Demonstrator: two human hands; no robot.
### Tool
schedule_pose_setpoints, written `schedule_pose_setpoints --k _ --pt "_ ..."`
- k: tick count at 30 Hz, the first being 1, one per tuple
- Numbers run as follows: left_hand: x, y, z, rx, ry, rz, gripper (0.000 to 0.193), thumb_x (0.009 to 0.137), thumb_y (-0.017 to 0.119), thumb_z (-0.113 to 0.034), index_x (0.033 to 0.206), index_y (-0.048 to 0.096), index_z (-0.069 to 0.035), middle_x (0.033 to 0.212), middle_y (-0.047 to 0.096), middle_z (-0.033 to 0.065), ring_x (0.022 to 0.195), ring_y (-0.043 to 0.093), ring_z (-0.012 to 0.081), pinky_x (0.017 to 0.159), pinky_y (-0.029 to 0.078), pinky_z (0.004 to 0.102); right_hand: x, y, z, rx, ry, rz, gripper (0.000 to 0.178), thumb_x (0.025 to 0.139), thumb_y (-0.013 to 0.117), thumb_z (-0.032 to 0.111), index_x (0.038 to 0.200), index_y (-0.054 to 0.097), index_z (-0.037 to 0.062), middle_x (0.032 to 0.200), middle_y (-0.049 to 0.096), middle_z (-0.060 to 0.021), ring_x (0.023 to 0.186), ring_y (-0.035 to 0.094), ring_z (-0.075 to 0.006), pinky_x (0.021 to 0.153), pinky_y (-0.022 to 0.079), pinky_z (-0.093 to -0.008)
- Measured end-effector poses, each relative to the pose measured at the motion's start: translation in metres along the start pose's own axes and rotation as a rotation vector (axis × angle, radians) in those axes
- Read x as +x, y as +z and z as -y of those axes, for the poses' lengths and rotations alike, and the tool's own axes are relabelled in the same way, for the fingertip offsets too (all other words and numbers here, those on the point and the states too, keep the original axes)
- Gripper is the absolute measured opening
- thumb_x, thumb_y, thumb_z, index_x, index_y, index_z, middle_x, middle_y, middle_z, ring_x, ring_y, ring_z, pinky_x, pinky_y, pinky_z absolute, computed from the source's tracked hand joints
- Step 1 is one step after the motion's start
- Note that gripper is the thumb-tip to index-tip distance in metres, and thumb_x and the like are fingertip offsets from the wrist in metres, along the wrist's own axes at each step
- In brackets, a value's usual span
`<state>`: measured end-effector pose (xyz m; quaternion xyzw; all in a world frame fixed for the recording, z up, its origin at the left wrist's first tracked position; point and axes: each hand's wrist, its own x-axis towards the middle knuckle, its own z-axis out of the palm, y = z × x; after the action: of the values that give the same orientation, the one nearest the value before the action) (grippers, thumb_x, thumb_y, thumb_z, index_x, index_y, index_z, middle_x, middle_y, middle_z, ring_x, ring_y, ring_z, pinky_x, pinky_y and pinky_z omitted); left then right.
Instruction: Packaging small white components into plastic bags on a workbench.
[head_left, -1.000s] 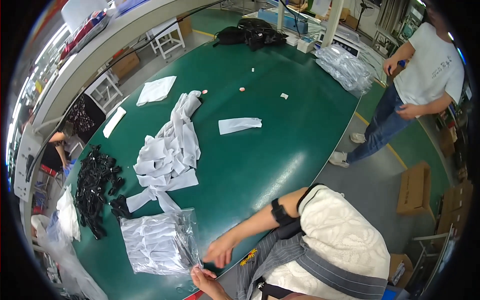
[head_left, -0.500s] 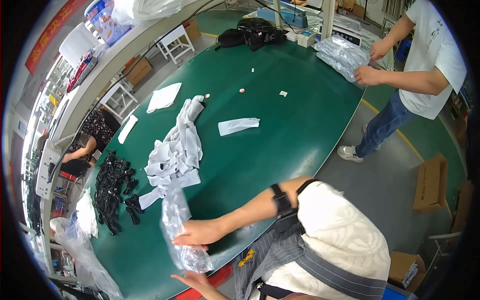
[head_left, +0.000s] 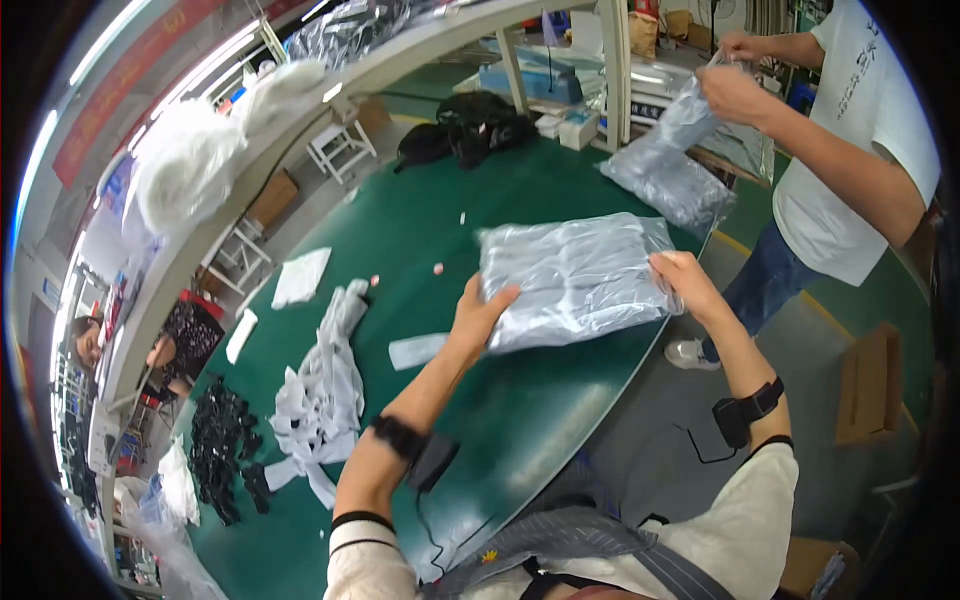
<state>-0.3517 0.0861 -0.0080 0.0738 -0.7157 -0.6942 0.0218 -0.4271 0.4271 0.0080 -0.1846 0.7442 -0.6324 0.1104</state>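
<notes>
A clear plastic bag [head_left: 575, 282] packed with light grey, flat-folded pieces is held up over the right part of the table. My left hand [head_left: 482, 312] grips its left end, thumb on top. At the opposite end, my right hand [head_left: 688, 282] pinches the plastic near the corner. Under the bag's left side lies a light grey strip [head_left: 415, 350]. Further left a heap of grey fabric strips [head_left: 325, 375] spreads over the green table [head_left: 420, 460], beside a pile of small black pieces [head_left: 222, 445] whose kind I cannot make out.
At the far right a co-worker [head_left: 835, 180] holds up a filled plastic bag [head_left: 690, 115] above another bag [head_left: 670, 185]. A black bag [head_left: 470, 130] lies at the far edge. White cloth [head_left: 302, 278] rests on the left side. A shelf beam [head_left: 400, 65] crosses overhead.
The plastic bag has gone from the near table edge up and right, and both my hands now hold its ends. The co-worker has lifted a bag. My view has shifted.
</notes>
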Motion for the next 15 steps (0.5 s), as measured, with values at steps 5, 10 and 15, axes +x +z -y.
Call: schedule_pose_setpoints --k 5,10,15 --pt "0.112 0.026 0.0 0.18 0.172 0.078 0.065 0.088 0.069 -0.028 0.139 0.04 0.001 0.13 0.054 0.0143 0.115 0.055 0.0214 0.099 0.043 0.0332 0.048 -0.012 -0.088 -0.179 -0.11 -0.531 0.035 0.097 0.052 0.029 0.07 0.053 0.0065 0.062 0.045 0.0036 0.056 0.04 -0.0059 0.052 0.032 -0.0249" --pt "0.085 0.028 0.036 0.874 0.425 0.364 0.06 0.088 0.064 -0.04 0.129 0.051 0.001 0.129 0.054 0.0203 0.116 0.054 0.0337 0.1 0.043 0.0399 0.085 -0.004 -0.216 0.173 0.056 -0.709 0.032 0.097 0.05 0.028 0.07 0.054 0.0114 0.062 0.046 0.0049 0.055 0.045 -0.0064 0.047 0.033 -0.025" --pt "0.02 0.013 -0.066 0.671 0.223 0.468 0.049 0.089 0.063 -0.027 0.127 0.051 0.001 0.124 0.056 0.02 0.102 0.062 0.0307 0.091 0.048 0.0397 0.087 -0.04 -0.285 0.097 -0.112 -0.87 0.028 0.098 0.052 0.028 0.087 0.061 0.004 0.066 0.052 0.0035 0.057 0.047 -0.006 0.05 0.037 -0.0224"
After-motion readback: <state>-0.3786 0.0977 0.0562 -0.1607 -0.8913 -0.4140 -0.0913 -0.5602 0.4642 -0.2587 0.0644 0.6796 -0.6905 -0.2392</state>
